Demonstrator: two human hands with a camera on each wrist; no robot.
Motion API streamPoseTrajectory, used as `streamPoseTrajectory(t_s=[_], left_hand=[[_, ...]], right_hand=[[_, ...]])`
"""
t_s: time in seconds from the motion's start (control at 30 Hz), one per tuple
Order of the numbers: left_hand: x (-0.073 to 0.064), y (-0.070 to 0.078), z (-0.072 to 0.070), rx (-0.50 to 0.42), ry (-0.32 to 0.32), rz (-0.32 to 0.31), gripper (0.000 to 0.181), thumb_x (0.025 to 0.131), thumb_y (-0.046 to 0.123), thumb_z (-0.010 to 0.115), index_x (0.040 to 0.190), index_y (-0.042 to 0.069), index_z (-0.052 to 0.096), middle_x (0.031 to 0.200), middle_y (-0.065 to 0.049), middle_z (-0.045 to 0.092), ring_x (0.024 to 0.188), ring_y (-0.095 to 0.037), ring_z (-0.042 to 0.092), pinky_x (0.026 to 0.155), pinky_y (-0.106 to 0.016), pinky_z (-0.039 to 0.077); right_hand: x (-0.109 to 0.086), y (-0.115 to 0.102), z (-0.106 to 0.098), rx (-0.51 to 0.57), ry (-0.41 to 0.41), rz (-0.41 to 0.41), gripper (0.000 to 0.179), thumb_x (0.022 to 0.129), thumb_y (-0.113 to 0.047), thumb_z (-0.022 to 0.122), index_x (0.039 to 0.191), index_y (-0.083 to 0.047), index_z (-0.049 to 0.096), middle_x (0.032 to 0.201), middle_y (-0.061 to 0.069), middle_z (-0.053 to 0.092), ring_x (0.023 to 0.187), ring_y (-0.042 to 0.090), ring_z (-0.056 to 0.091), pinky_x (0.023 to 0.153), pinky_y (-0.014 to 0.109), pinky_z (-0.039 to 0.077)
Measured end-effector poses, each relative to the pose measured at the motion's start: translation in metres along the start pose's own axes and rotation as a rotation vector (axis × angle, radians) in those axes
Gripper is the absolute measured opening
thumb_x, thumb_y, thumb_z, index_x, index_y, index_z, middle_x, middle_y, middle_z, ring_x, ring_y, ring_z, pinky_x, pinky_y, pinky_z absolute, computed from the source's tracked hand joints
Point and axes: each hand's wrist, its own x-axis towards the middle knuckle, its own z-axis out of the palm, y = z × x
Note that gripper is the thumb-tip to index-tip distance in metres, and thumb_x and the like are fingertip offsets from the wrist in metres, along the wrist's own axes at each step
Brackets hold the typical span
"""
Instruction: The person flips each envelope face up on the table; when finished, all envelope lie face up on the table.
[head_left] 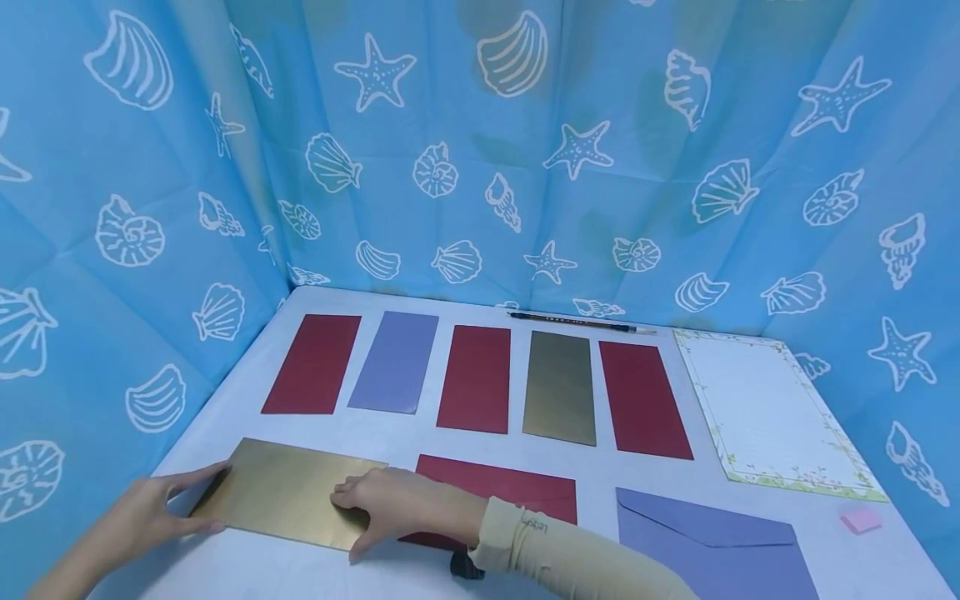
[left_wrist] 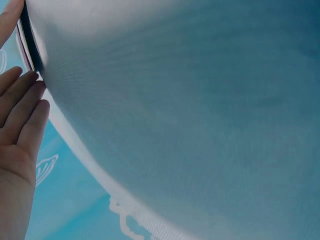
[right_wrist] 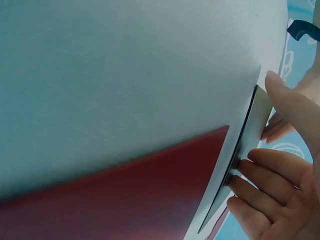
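A gold envelope (head_left: 292, 487) lies lengthwise on the near left of the table. At its left end is my left hand (head_left: 146, 517), thumb and forefinger spread and touching the end near its corners. My right hand (head_left: 401, 500) rests on the envelope's right end, fingertips on top and thumb by the near edge. In the right wrist view, these fingers (right_wrist: 260, 175) touch the gold surface. The left wrist view has the left hand (left_wrist: 20, 130) at the frame's edge with fingers extended. Beneath the right forearm, a red envelope (head_left: 525, 492) is partly hidden.
Behind stand rows of flat envelopes: red (head_left: 311, 364), purple (head_left: 393, 362), red (head_left: 474, 379), gold (head_left: 559, 387) and red (head_left: 647, 400). A brush (head_left: 581, 322) lies at the back. To the right are bordered paper (head_left: 772, 408), a purple envelope (head_left: 712, 550) and a pink eraser-like block (head_left: 861, 521).
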Motion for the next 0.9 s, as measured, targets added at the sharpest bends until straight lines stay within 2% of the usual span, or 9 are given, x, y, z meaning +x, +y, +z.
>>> streamPoseTrajectory(t_s=[0.3,0.4,0.47,0.53,0.6,0.67,0.8,0.9], left_hand=[[-0.005,0.002,0.001,-0.077,0.021,0.0,0.081,0.066,0.035,0.088,0.128,-0.006,0.058,0.124,-0.029,0.058,0.114,-0.045,0.055,0.08,-0.046,0.052],[-0.007,0.003,-0.001,-0.092,0.08,0.046,0.074,0.066,0.033,0.087,0.124,-0.004,0.062,0.121,-0.026,0.061,0.113,-0.017,0.06,0.079,-0.035,0.055],[-0.009,0.003,-0.002,-0.11,0.135,0.097,0.067,0.068,0.029,0.087,0.121,-0.004,0.065,0.118,-0.024,0.064,0.109,0.002,0.054,0.076,-0.022,0.054],[-0.01,0.004,-0.004,-0.121,0.182,0.137,0.061,0.069,0.025,0.087,0.119,-0.003,0.066,0.114,-0.023,0.065,0.105,0.014,0.046,0.068,-0.012,0.05],[-0.012,0.006,-0.006,-0.122,0.202,0.157,0.058,0.07,0.023,0.086,0.119,-0.002,0.067,0.112,-0.024,0.066,0.103,0.016,0.045,0.059,-0.011,0.043],[-0.013,0.007,-0.007,-0.108,0.207,0.146,0.057,0.072,0.025,0.085,0.12,-0.001,0.067,0.111,-0.024,0.066,0.099,0.015,0.048,0.053,-0.017,0.039],[-0.015,0.009,-0.01,-0.067,0.207,0.109,0.054,0.075,0.027,0.083,0.121,0.004,0.067,0.111,-0.023,0.067,0.096,0.008,0.054,0.053,-0.021,0.035],[-0.016,0.01,-0.012,-0.046,0.222,0.089,0.05,0.077,0.028,0.081,0.12,0.006,0.068,0.11,-0.02,0.068,0.099,-0.003,0.061,0.056,-0.022,0.038]], right_hand=[[0.001,-0.001,0.0,-0.024,0.0,0.003,0.073,0.077,-0.051,0.076,0.138,-0.018,0.054,0.136,-0.01,0.055,0.125,-0.001,0.046,0.1,0.017,0.037],[0.001,-0.002,0.001,-0.032,0.004,0.0,0.073,0.077,-0.051,0.077,0.138,-0.018,0.055,0.136,-0.01,0.055,0.124,-0.001,0.047,0.099,0.017,0.038],[0.001,-0.001,0.001,-0.04,0.011,-0.006,0.072,0.077,-0.05,0.077,0.137,-0.017,0.055,0.135,-0.01,0.055,0.123,0.0,0.048,0.099,0.017,0.039],[0.0,-0.001,0.001,-0.053,0.016,-0.012,0.074,0.075,-0.052,0.078,0.137,-0.018,0.056,0.135,-0.01,0.055,0.123,0.0,0.048,0.097,0.016,0.039],[-0.001,0.001,0.001,-0.059,0.017,-0.018,0.076,0.074,-0.053,0.078,0.137,-0.017,0.055,0.135,-0.01,0.055,0.123,0.0,0.048,0.097,0.016,0.039],[-0.002,0.002,0.001,-0.065,0.014,-0.023,0.078,0.073,-0.055,0.078,0.138,-0.017,0.055,0.136,-0.01,0.055,0.122,-0.001,0.048,0.096,0.015,0.04],[-0.005,0.003,-0.002,-0.066,0.01,-0.054,0.079,0.077,-0.055,0.075,0.14,-0.015,0.052,0.137,-0.008,0.054,0.121,-0.001,0.049,0.093,0.013,0.041],[-0.007,0.005,-0.005,-0.002,0.017,-0.094,0.072,0.082,-0.049,0.073,0.14,-0.011,0.052,0.138,-0.004,0.054,0.117,-0.002,0.052,0.09,0.01,0.041]])
